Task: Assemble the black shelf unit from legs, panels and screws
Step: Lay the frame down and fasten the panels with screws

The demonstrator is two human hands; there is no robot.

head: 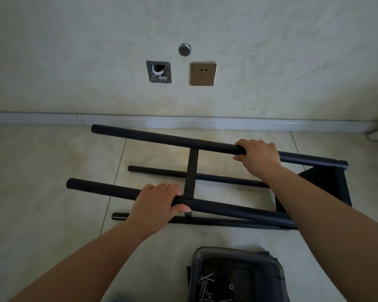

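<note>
The black shelf frame lies on its side on the tiled floor. Its far upper leg [162,137] and near upper leg [227,209] are joined by a flat black crossbar [191,173]. My right hand [258,156] grips the far leg right of the crossbar. My left hand [159,203] grips the near leg just left of it. Two lower legs [162,171] [216,221] lie near the floor beneath. A black panel [319,186] closes the frame's right end, partly hidden by my right forearm.
A clear plastic box [238,275] holding several screws and washers sits on the floor at the bottom, near me. The wall with its skirting board [52,119] runs just behind the frame. A gold socket [203,73] and an open wall box [158,71] are above.
</note>
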